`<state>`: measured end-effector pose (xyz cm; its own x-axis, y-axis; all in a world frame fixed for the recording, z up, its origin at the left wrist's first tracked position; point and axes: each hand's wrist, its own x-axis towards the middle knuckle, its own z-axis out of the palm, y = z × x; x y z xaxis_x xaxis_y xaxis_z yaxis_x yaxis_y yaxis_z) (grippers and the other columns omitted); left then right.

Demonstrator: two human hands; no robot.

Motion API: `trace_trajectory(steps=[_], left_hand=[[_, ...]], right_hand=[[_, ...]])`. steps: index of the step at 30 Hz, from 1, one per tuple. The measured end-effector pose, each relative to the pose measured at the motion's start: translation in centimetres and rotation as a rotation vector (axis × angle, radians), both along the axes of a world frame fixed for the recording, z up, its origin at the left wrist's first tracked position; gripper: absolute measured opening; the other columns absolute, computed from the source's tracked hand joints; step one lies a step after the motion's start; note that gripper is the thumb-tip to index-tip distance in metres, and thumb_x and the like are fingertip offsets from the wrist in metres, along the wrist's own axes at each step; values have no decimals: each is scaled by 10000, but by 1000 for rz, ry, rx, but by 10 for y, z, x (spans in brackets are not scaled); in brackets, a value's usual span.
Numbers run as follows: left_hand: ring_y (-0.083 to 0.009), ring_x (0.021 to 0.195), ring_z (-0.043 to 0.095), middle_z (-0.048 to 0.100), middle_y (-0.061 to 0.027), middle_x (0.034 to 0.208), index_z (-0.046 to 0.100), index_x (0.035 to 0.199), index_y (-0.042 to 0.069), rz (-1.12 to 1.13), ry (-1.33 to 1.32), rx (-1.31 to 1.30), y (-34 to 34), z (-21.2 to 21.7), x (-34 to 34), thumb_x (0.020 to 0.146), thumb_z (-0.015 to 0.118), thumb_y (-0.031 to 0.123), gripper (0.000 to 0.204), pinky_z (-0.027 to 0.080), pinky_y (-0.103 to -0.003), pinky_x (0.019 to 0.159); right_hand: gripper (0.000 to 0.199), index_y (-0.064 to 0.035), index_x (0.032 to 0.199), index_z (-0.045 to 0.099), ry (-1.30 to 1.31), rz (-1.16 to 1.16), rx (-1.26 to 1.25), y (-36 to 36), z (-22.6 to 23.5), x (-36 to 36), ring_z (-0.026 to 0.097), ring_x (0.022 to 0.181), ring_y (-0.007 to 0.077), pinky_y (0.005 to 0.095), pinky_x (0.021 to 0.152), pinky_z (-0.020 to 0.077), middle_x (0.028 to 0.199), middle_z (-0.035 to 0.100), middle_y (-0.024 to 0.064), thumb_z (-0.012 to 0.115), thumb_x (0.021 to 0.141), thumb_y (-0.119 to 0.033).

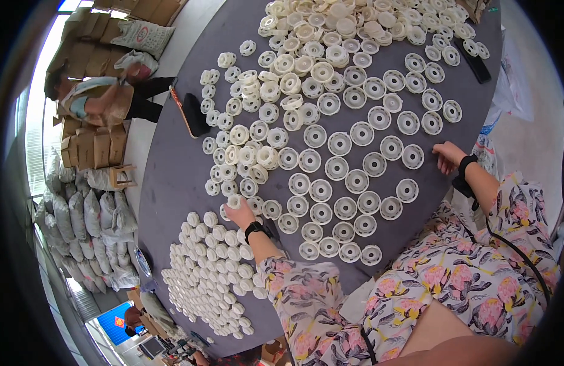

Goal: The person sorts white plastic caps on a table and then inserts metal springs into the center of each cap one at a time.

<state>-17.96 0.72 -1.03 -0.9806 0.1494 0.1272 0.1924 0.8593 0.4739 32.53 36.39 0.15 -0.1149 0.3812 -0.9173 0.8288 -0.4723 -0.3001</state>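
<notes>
Many rings [357, 174] flat; openings upward

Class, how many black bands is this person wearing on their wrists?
2: one black band behind the left hand, another black band behind the right hand. Both wrists are visible.
</notes>
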Motion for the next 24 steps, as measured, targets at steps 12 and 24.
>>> trace_trajectory(steps=[12, 24], left_hand=[[-350, 1078, 476, 488, -231, 1151, 409, 1221, -34, -28, -146, -4, -15, -7, -40, 574, 726, 258, 777, 391, -380, 918], [-196, 1053, 484, 461, -120, 1179, 307, 1291, -13, -121, -538, 558, -172, 37, 194, 705, 683, 38, 698, 405, -310, 897]], right_hand=[[455, 67, 592, 586, -24, -2, 28, -9, -1, -10, 549, 384, 264, 332, 351, 420, 510, 571, 187, 499, 721, -360], [425, 19, 596, 580, 40, 30, -3, -45, -6, 16, 543, 403, 240, 318, 380, 419, 502, 554, 141, 514, 708, -385]])
